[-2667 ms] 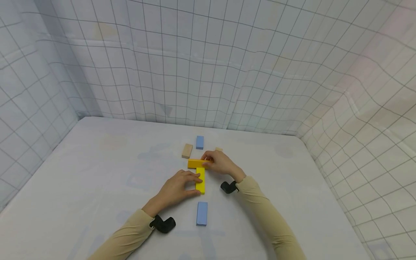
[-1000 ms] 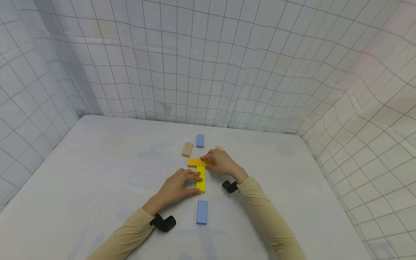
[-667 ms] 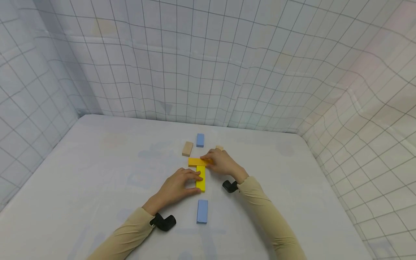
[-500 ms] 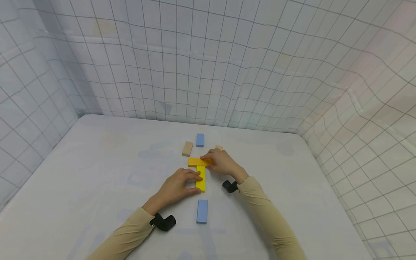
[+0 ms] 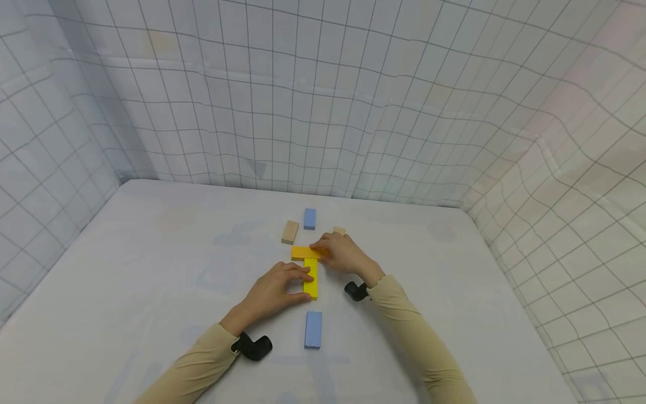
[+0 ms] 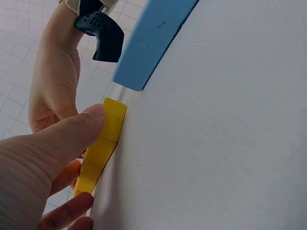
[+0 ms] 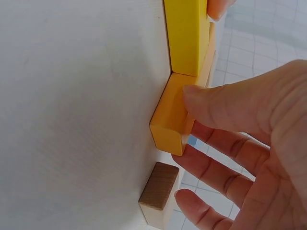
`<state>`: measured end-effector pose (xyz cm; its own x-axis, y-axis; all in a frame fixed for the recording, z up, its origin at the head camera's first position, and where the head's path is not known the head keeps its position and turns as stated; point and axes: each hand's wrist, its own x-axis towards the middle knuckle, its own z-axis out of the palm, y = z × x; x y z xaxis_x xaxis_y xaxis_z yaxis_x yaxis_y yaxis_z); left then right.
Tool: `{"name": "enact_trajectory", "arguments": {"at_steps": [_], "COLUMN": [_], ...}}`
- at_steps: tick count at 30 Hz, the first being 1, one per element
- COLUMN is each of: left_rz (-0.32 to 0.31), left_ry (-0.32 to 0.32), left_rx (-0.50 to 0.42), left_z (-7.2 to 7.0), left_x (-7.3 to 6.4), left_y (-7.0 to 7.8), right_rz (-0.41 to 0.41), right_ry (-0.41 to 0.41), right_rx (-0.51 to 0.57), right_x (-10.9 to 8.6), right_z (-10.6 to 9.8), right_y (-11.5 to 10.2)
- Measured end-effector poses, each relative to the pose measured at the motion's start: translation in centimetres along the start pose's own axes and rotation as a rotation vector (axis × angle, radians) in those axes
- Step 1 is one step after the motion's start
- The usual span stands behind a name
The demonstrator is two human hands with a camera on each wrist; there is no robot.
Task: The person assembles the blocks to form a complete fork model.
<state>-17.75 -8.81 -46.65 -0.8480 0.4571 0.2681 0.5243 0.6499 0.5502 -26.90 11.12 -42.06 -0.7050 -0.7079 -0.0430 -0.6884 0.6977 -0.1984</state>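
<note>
Two blocks lie flat on the white-covered table, meeting in a T shape. The orange block (image 5: pixel 300 253) forms the crossbar, and the yellow block (image 5: pixel 310 290) runs from its middle toward me. My left hand (image 5: pixel 274 289) holds the yellow block, the thumb (image 6: pixel 93 115) at its near end and the fingers farther along it. With thumb and fingers on opposite sides, my right hand (image 5: pixel 344 256) pinches the right part of the orange block (image 7: pixel 168 108). In the right wrist view the yellow block's end touches the orange block's side.
A blue block (image 5: pixel 313 330) lies nearer me, in line with the yellow one. Beyond the T are another blue block (image 5: pixel 310 219) and a plain wooden block (image 5: pixel 290 232). A second wooden block (image 5: pixel 339 230) is partly hidden behind my right hand. Grid-patterned curtains (image 5: pixel 313 112) surround the table.
</note>
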Motion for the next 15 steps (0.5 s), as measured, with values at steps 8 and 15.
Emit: {"name": "enact_trajectory", "arguments": {"at_steps": [8,15], "left_rz": [-0.005,-0.014], "left_ry": [0.005,0.0], "left_rx": [-0.008,-0.011], "left_z": [-0.02,0.0], "left_x": [-0.01,0.01], "left_y": [-0.01,0.02], "right_rz": [0.008,0.013], "right_ry": [-0.009,-0.003], "right_rx": [-0.021,-0.014], "right_x": [0.05,-0.07], "right_z": [-0.08,-0.09], "right_y": [-0.33,-0.38]}}
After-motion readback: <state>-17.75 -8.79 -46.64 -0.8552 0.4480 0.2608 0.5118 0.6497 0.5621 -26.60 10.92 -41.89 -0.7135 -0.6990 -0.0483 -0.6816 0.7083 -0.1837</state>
